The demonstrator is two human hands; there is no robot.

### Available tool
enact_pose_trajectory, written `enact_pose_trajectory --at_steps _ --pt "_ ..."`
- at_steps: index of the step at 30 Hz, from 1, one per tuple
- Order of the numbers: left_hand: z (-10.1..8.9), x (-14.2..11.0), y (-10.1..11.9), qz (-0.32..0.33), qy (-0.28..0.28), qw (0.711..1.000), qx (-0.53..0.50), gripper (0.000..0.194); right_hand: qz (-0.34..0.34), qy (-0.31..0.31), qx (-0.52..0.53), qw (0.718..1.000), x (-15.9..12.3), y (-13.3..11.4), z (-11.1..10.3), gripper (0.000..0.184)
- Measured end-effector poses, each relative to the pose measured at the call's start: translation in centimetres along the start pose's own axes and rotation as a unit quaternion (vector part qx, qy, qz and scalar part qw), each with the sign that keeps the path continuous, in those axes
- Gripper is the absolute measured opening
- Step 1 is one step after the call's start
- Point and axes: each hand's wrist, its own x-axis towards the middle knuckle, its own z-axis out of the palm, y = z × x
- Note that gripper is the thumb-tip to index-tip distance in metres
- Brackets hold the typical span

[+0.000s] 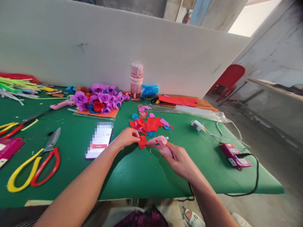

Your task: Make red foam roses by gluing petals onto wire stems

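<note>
Between the thumb and fingers of my left hand (pixel 127 137) is a red paper petal (pixel 142 142), held by its left edge above the green table. My right hand (pixel 178 159) is wrapped round the handle of a pink glue gun (pixel 159 142). The gun's front end points left and lies right beside the petal; whether they touch I cannot tell. Just beyond both hands is a loose heap of red petals (pixel 151 124), with some blue and purple pieces among them. A lit phone (pixel 100 142) lies to the left of my left hand.
Yellow-and-red-handled scissors (pixel 44 154) lie at the left. Purple paper roses (pixel 104 97) and a pink bottle (pixel 136 83) stand near the white partition (pixel 106 41). At right are a white charger (pixel 198 125) and a purple power strip (pixel 234 154) with a black cord.
</note>
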Motion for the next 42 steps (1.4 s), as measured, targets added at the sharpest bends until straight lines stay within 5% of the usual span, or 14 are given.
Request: enact_pose_trajectory --at_steps 9,21,33,42 --pt "0.0 -0.2 0.3 -0.015 -0.003 1.0 -0.006 0.009 0.039 0.03 0.057 0.997 -0.4 0.4 -1.9 0.037" --pt "0.0 -0.1 0.3 -0.006 0.0 1.0 -0.007 0.009 0.013 -0.025 0.021 0.999 0.0 -0.4 0.1 0.03" --pt "0.0 0.2 -0.4 0.004 -0.003 1.0 -0.001 0.01 0.012 -0.002 -0.011 1.0 0.0 0.3 0.1 0.027" --pt "0.1 0.1 0.0 -0.001 0.0 1.0 -0.023 0.006 0.043 0.012 0.085 0.995 -0.1 1.1 -0.5 0.032"
